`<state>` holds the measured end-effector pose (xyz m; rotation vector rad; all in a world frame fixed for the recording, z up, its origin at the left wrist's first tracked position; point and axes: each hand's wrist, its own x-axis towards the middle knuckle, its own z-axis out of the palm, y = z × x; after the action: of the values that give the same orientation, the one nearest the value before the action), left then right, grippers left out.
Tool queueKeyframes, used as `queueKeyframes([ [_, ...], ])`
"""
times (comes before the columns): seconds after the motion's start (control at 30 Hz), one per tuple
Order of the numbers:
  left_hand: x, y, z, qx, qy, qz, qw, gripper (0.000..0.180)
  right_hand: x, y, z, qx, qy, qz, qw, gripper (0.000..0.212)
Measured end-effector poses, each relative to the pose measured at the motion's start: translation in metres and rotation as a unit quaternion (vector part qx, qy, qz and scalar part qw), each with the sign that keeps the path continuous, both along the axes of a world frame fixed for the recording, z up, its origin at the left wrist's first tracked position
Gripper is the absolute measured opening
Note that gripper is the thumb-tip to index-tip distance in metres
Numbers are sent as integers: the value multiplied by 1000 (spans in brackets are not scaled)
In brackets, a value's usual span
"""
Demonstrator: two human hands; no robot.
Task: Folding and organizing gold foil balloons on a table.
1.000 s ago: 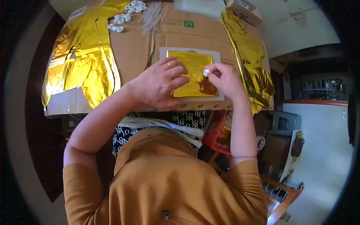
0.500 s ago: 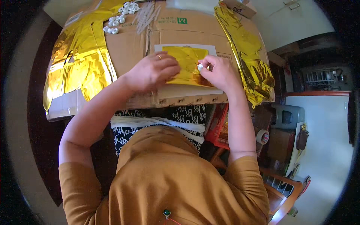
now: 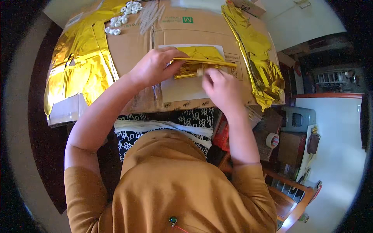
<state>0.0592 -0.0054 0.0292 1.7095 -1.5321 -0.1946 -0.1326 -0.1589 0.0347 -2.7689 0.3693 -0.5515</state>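
Observation:
A sheet of shiny gold foil (image 3: 208, 52) lies over a white sheet (image 3: 182, 92) on the cardboard. Its near edge is lifted and turned up in a long fold. My left hand (image 3: 161, 64) pinches the left end of this raised edge between thumb and fingers. Just below the fold, my right hand (image 3: 221, 87) is curled closed and smeared by motion. A pale, blurred small white roll (image 3: 200, 72) shows at its fingertips, in front of the foil's underside.
More gold foil (image 3: 91, 58) drapes over the cardboard box (image 3: 132, 50) at left, and another foil strip (image 3: 258, 58) lies at right. Several small white rolls (image 3: 132, 7) and pale strips (image 3: 149, 17) sit at the back. A tape roll (image 3: 272, 140) is lower right.
The foil's near edge has come up off the white sheet into a fold. My left hand now grips its left end; my right hand has shifted slightly down and toward me.

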Motion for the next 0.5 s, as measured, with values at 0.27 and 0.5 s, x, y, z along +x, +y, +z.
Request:
queueKeyframes([
  [0.27,-7,5,-3,-14,-43,-36,998,31,-33,18,21,72,-32,-39,996,15],
  [0.5,-8,20,9,22,-198,-119,973,62,-12,-16,62,142,-74,-19,987,18],
])
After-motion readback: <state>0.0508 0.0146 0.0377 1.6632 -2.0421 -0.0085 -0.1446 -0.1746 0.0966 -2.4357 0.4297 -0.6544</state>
